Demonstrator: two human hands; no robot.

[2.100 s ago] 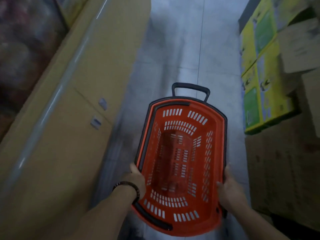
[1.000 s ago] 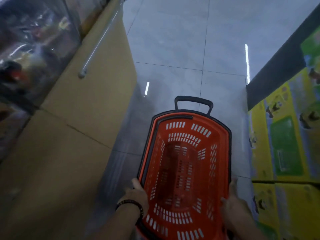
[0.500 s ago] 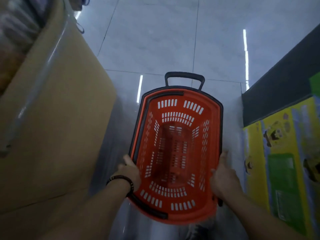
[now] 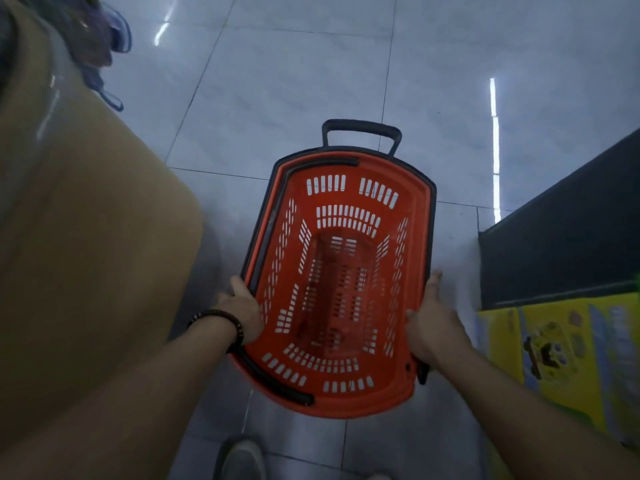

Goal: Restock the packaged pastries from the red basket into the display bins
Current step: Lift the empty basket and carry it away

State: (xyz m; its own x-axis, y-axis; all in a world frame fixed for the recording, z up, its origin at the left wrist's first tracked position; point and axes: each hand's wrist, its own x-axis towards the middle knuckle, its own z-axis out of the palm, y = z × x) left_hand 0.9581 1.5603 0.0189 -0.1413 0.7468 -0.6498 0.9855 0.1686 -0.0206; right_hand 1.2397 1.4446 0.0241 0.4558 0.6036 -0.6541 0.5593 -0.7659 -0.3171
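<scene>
I hold a red basket (image 4: 412,216) with slotted walls and a dark rim out in front of me, above the tiled floor. Nothing lies inside it; I see its bare bottom. A dark pull handle (image 4: 362,128) sticks out at its far end. My left hand (image 4: 242,308), with a dark beaded bracelet at the wrist, grips the left rim. My right hand (image 4: 431,322) grips the right rim. No packaged pastries or display bins are in view.
A tan display counter (image 4: 86,271) fills the left side, with blurred bagged goods (image 4: 90,32) at its top. Yellow cartoon-printed cartons (image 4: 561,355) stand at the right under a dark shelf edge (image 4: 568,237). My shoe (image 4: 242,460) shows below on the grey tiled floor (image 4: 294,81).
The view has swung along the aisle: the counter now bulks closer at left and the cartons have slid lower right. Both hands have stayed on the basket's rims throughout.
</scene>
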